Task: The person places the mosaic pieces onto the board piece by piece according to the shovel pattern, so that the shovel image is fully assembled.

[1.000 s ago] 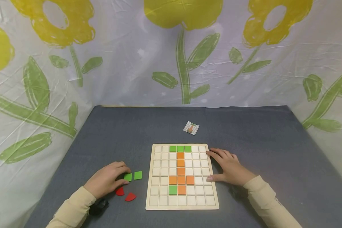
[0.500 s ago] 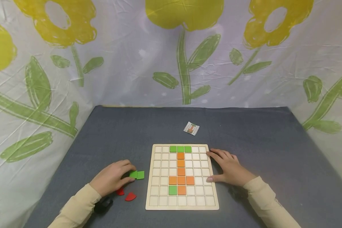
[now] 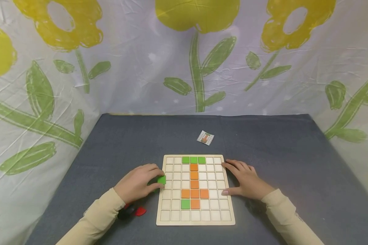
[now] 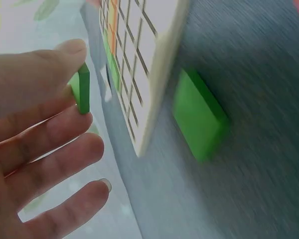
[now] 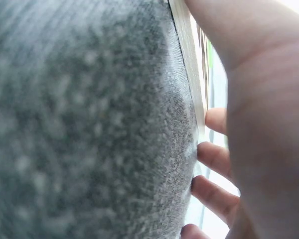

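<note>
My left hand pinches a green square tile between thumb and fingertips at the left edge of the wooden grid board. In the left wrist view the held tile is off the cloth, and a second green tile lies on the table beside the board. On the board sit several orange tiles in a column with a crossbar, three green tiles across the top row, and one green tile lower down. My right hand rests its spread thumb and fingertips on the board's right edge.
A red fan-shaped piece lies left of the board, with another partly hidden by my left wrist. Behind the board lies a small printed card. Dark cloth covers the table, and a flowered sheet hangs behind.
My left hand has picked up one green tile and carried it right to the board's left edge. The right hand has stayed on the board's right edge.
</note>
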Available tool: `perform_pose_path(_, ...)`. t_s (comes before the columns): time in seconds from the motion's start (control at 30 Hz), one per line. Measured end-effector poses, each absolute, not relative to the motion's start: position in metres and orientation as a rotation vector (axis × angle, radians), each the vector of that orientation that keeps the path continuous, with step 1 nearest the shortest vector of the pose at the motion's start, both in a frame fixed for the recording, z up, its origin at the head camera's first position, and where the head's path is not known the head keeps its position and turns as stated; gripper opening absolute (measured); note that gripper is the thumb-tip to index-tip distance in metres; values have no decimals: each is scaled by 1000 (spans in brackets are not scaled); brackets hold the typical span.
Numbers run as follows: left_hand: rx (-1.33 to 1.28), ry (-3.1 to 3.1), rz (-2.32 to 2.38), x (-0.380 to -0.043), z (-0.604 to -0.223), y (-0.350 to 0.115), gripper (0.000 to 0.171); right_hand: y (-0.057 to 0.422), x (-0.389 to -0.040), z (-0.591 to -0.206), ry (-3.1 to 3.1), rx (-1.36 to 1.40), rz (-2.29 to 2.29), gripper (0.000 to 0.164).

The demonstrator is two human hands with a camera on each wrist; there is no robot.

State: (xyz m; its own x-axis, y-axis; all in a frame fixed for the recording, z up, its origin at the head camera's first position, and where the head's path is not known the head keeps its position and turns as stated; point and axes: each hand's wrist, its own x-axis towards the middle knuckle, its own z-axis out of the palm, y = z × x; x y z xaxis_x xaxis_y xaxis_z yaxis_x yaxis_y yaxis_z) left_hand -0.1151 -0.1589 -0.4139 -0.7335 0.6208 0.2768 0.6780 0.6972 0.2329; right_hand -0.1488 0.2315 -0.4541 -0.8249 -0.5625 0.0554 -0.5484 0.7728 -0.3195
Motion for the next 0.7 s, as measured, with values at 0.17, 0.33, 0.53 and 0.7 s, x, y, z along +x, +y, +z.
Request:
perform_pose_path(0.17,-1133,-2721,-484,-117,-410,-134,30,231,-149,-455,2921,-915,-499,97)
perform_pose_path(0.33,-1221,-2717,-479,-119,-411,-107,27,232,-149,-456,2923,-921,-509,97)
perform_pose_path(0.53,-1352,-2623,-500,-117,-417,-83,22,232,-148,-457,2919,-914,-510,97)
perform_pose_path(0.7,-1428,-2581,-503,-114,-424,-70,19,232,-149,-455,2914,-909,-516,97)
